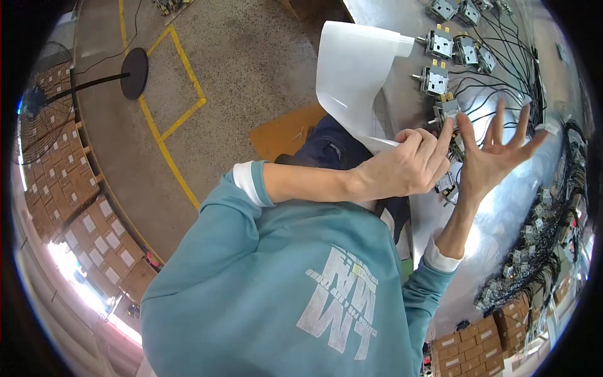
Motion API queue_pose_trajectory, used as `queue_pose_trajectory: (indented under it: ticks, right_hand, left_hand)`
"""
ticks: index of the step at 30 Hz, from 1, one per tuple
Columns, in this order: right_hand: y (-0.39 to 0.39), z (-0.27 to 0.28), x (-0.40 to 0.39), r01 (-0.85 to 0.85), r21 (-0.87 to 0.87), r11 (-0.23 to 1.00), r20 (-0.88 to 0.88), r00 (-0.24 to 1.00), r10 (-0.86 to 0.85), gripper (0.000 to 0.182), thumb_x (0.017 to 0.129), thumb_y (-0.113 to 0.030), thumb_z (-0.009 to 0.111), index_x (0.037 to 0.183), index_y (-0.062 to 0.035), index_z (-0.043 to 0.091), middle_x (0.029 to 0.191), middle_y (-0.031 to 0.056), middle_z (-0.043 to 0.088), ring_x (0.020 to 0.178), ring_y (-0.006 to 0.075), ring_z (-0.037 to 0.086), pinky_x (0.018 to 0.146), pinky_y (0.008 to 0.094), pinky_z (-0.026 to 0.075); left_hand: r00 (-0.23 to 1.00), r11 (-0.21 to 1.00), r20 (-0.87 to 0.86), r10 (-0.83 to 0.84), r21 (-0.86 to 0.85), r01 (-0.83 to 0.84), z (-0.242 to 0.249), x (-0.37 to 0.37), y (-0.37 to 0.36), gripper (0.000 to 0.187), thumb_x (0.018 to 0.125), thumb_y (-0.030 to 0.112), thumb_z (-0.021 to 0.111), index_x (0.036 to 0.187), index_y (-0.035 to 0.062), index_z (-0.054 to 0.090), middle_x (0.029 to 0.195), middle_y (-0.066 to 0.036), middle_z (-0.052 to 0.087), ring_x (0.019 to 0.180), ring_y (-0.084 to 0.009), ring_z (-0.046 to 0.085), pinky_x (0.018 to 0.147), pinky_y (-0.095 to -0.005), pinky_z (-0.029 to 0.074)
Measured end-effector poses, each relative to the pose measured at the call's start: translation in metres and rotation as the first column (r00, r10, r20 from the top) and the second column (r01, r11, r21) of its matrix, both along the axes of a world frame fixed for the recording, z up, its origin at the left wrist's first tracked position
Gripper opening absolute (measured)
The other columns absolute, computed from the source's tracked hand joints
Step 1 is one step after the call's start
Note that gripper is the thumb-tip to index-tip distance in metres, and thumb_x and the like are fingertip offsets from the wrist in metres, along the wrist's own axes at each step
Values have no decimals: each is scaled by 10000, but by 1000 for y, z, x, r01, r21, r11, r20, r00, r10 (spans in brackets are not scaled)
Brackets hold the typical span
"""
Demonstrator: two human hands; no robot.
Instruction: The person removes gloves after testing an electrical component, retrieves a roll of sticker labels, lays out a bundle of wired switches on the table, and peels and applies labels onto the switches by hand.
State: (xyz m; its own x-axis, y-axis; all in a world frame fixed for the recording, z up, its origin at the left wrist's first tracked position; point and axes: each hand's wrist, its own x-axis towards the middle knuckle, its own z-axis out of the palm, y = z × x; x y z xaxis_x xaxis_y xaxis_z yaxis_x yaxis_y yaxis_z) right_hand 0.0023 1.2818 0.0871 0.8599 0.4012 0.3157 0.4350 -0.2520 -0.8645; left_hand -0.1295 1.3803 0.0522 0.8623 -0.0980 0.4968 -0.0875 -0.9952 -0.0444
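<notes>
My left hand (408, 164) has its fingers bent at the lower end of a curled, glossy white sheet (352, 69), pinching its edge; the index finger points toward a metal component (445, 110). Spread wide over the bench beside it is my right hand (491, 160), with nothing in its grasp. Small white pieces (548, 128) show at two of its fingertips; whether they are stuck on is hard to tell. More metal components (434, 80) with yellow tabs and black wires lie above the hands.
The shiny metal bench (440, 298) carries black cables (534, 81) and a long heap of wired components (527, 242) along its right side. Stacked cartons (103, 242) and a fan (38, 103) stand at the left. A brown cardboard piece (282, 132) lies on the floor.
</notes>
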Motion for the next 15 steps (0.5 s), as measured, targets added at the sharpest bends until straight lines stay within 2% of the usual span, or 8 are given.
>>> queue_pose_trajectory:
  ticks: [2,4,7,9,11,12,14,15]
  right_hand:
    - [0,-1,2,-45,2,999,-34,998,45,1387,748,134,885,1694,-274,-44,1702,207,247,1463,385,501,1174,563,474]
    - [1,-3,3,-3,-125,992,2,1000,4,1389,757,73,912,1695,-258,-57,1693,197,276,1446,374,524,1195,584,434]
    - [1,0,0,37,-132,991,46,998,-31,1356,777,12,924,1695,-200,-51,1688,189,291,1391,364,579,1194,570,428]
    - [4,-2,-2,59,-128,990,68,996,-51,1344,787,-18,931,1695,-171,-48,1686,186,298,1364,359,606,1193,563,425]
    - [8,-2,-8,-36,-147,988,86,995,49,1310,793,-46,935,1694,-147,-10,1673,187,322,1293,342,655,1111,517,510]
    - [11,0,-18,-65,-162,985,90,993,81,1244,803,-66,929,1695,-123,65,1661,185,354,1216,315,689,1015,460,568]
    - [9,-12,-17,-86,-320,943,290,939,184,1189,807,-57,916,1696,-109,127,1634,186,408,1159,283,699,965,420,578]
    - [11,-13,-21,-88,-280,956,237,959,157,1168,804,-31,907,1696,-111,157,1612,181,447,1129,268,701,956,404,575]
  left_hand:
    - [1000,999,6,-5,-37,5,1,0,0,225,972,206,588,868,9,626,1312,-310,687,780,-282,624,602,-343,484]
    - [1000,997,3,-7,-75,8,2,-3,0,214,983,193,582,887,9,634,1276,-317,701,758,-287,619,595,-366,482]
    - [1000,993,13,-12,-116,14,7,-7,6,219,967,206,598,877,9,630,1267,-312,704,775,-293,628,605,-370,493]
    - [994,972,83,-76,-216,92,8,-13,12,223,949,220,619,871,11,628,1229,-301,712,789,-308,638,620,-373,506]
    - [993,967,76,-86,-234,102,13,-22,18,212,940,215,630,871,14,632,1209,-291,715,799,-311,645,629,-367,512]
    - [993,959,68,-94,-261,109,14,-26,18,202,931,209,641,872,17,636,1189,-281,719,809,-314,651,638,-362,518]
    - [991,969,105,-84,-223,105,5,-30,19,183,917,196,662,858,24,640,1171,-260,724,816,-297,657,642,-345,520]
    - [992,970,90,-87,-220,105,5,-32,21,173,915,187,665,848,30,639,1172,-253,727,820,-287,660,640,-337,520]
